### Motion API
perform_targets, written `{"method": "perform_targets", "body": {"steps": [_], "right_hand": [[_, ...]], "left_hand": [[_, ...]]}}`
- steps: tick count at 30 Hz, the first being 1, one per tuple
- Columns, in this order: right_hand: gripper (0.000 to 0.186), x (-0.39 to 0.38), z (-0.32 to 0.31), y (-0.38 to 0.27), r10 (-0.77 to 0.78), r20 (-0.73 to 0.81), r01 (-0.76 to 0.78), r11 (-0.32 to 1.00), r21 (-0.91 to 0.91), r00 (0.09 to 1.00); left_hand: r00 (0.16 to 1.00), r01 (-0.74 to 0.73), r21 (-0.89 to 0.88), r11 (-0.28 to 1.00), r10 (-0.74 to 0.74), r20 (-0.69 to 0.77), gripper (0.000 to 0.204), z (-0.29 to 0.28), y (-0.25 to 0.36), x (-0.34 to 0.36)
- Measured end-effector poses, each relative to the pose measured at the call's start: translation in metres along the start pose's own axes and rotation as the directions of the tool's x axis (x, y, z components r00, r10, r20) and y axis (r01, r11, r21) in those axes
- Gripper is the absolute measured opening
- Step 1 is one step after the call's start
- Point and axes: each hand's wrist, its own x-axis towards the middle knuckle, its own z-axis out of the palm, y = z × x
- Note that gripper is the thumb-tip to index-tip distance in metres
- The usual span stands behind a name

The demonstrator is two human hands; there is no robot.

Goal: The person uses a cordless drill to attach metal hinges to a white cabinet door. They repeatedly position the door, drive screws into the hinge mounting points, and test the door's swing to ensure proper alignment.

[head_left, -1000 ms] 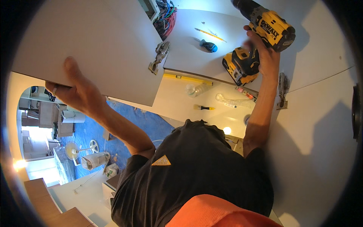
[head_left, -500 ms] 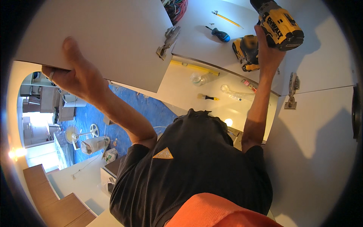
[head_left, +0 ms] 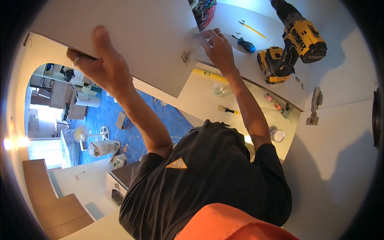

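My left hand (head_left: 106,66) grips the edge of a white cabinet door (head_left: 140,36), thumb on its face and fingers curled behind. At the door's right edge, my right hand (head_left: 219,50) has its fingers bent round the end of a metal hinge (head_left: 185,57), whose upper part is smeared by motion. To the right, a yellow and black cordless drill (head_left: 298,42) stands on its battery on the white cabinet shelf. Between the drill and my right hand lie a blue and black screwdriver (head_left: 245,45) and a yellow pencil (head_left: 255,30).
A second hinge (head_left: 315,106) is on the white panel at right. Bundled wires (head_left: 205,14) show behind the door. Below the shelf lie a yellow level (head_left: 210,75), a brush (head_left: 229,109), a clear bottle (head_left: 221,90) and a jar (head_left: 277,135). A fan (head_left: 81,133) stands on blue floor sheeting.
My right hand has let go of the drill, now standing on the shelf, and moved left to the door's hinge. The door and my left hand appear shifted slightly right.
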Motion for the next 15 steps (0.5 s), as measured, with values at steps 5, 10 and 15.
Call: {"method": "perform_targets", "body": {"steps": [5,10,15], "right_hand": [[0.019,0.004,-0.002,-0.007,-0.121,-0.027,0.118,0.989,-0.085,0.992],[0.017,0.006,-0.008,-0.003,0.025,-0.002,-0.025,0.989,0.143,1.000],[0.014,-0.005,-0.001,0.001,-0.134,0.094,0.133,0.991,0.015,0.986]], "left_hand": [[1.000,-0.004,0.035,0.999,0.004,0.005,0.079,-0.002,0.000,-0.001],[0.999,0.032,0.025,0.999,-0.032,-0.011,0.075,0.000,0.004,-0.001],[0.998,0.061,-0.048,0.997,-0.061,0.010,0.066,-0.001,0.001,-0.006]]}}
